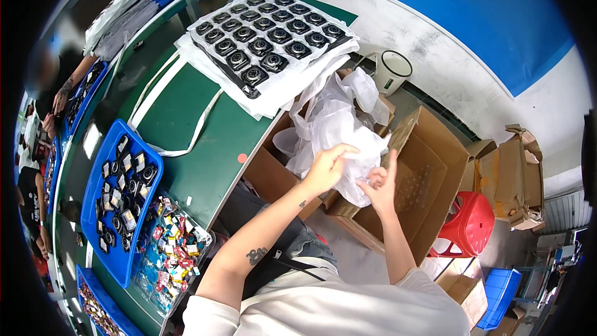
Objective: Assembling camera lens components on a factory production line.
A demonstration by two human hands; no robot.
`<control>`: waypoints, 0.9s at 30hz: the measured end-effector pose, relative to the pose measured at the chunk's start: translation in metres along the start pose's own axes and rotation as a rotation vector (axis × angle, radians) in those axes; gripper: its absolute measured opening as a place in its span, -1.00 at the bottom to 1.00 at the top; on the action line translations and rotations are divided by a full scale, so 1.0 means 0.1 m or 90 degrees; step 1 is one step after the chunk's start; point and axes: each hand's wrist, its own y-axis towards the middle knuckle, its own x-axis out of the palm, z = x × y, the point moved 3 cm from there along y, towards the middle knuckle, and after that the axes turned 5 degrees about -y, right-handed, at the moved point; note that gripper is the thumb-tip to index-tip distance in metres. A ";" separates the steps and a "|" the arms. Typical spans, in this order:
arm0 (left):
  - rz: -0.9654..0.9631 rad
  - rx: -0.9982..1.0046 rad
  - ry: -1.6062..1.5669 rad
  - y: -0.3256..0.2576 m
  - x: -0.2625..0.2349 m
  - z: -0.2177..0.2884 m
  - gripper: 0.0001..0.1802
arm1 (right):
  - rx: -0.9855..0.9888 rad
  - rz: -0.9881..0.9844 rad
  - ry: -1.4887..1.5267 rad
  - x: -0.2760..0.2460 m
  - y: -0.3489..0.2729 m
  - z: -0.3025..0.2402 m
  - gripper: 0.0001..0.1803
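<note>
Translucent white plastic sheeting is bunched over cardboard boxes beyond my hands. My left hand is closed at the near edge of the plastic, its fingers pinched on it. To its right, my right hand has the index finger raised and the thumb apart, with the other fingers bent. The plastic hangs between the two hands, close to the right thumb. An open cardboard box stands just right of my right hand, with clear plastic showing inside it.
On the green table lies a white-lined layer with rows of black round-faced devices. A blue bin of similar devices and a clear tray of small colourful pieces sit left. A red stool and white bucket stand right.
</note>
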 end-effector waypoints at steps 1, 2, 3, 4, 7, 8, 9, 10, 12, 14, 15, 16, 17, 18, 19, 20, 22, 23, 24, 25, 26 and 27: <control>-0.105 0.007 0.020 0.00 0.08 0.14 -0.59 | -0.013 -0.103 -0.078 0.20 0.19 0.17 -0.13; -0.092 0.007 0.127 -0.01 0.15 0.22 -0.58 | -0.232 0.012 -0.228 0.39 0.38 0.13 -0.43; -0.070 -0.001 0.243 -0.08 0.15 0.28 -0.55 | -0.199 0.031 -0.197 0.57 0.58 0.16 -0.48; -0.061 -0.001 0.246 -0.15 0.12 0.36 -0.55 | -0.167 0.053 -0.172 0.68 0.77 0.18 -0.53; -0.062 0.093 0.463 -0.33 0.01 0.70 -0.49 | -0.125 0.084 -0.393 0.82 1.41 0.66 -0.50; -0.083 0.098 0.463 -0.32 0.04 0.82 -0.51 | -0.077 0.051 -0.376 0.66 1.64 1.02 -0.41; -0.095 0.090 0.478 -0.34 -0.02 0.89 -0.53 | -0.032 0.003 -0.343 0.65 1.81 1.18 -0.31; -0.033 0.099 0.456 -0.40 -0.19 0.90 -0.57 | 0.059 -0.097 -0.425 0.85 1.82 1.18 -0.22; 0.074 0.124 0.410 -0.38 -0.30 1.09 -0.58 | 0.206 -0.128 -0.584 0.71 1.97 1.24 -0.04; 0.278 0.176 0.366 -0.37 -0.55 1.23 -0.60 | 0.147 0.006 -0.546 0.90 1.99 0.90 -0.14; 0.370 0.150 0.369 -0.44 -0.66 1.40 -0.61 | 0.169 0.017 -0.509 1.12 1.90 0.35 -0.19; 0.420 0.142 0.300 -0.38 -0.72 1.45 -0.60 | 0.160 0.026 -0.515 1.05 1.95 0.09 -0.19; 0.467 0.124 0.233 -0.35 -0.80 1.47 -0.59 | 0.111 -0.006 -0.552 1.03 1.97 -0.10 -0.32; 0.502 0.116 0.183 -0.30 -0.89 1.48 -0.57 | 0.061 -0.039 -0.587 1.04 2.00 -0.21 -0.44; 0.530 0.111 0.128 -0.24 -0.97 1.46 -0.55 | 0.059 -0.033 -0.593 0.99 2.06 -0.23 -0.44; 0.555 0.088 0.090 -0.22 -1.02 1.45 -0.51 | 0.014 -0.025 -0.583 0.94 2.11 -0.27 -0.57; 0.567 0.029 0.033 -0.18 -1.07 1.44 -0.43 | -0.106 0.050 -0.456 0.93 2.13 -0.51 -0.75; 0.576 -0.002 0.024 -0.15 -1.09 1.48 -0.40 | -0.189 0.117 -0.328 0.90 2.11 -0.67 -0.76; 0.561 -0.032 -0.079 -0.09 -1.09 1.53 -0.34 | -0.201 0.120 -0.169 0.88 2.11 -0.79 -0.74; 0.546 -0.062 -0.178 -0.05 -1.11 1.59 -0.28 | -0.206 0.117 -0.006 0.91 2.02 -1.04 -0.71; 0.547 -0.073 -0.181 -0.01 -1.17 1.59 -0.24 | -0.209 0.112 0.001 0.97 1.90 -1.33 -0.71; 0.548 -0.069 -0.177 0.02 -1.24 1.62 -0.24 | -0.171 0.079 0.012 1.04 1.78 -1.59 -0.71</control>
